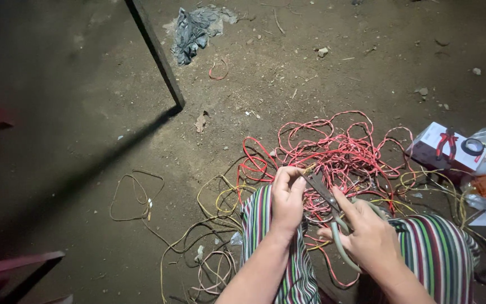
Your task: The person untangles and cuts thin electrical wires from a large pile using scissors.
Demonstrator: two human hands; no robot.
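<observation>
Over the floor, my left hand pinched a wire taut so my right hand, gripping pliers, could bite it.

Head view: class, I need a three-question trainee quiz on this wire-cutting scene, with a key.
1. True or false: the right hand holds scissors.
2. The wire pinched by the left hand is: A blue, B yellowish, C green.
3. Fill in: red pliers lie on a white ____.

Key: 1 true. 2 B. 3 box.
</observation>
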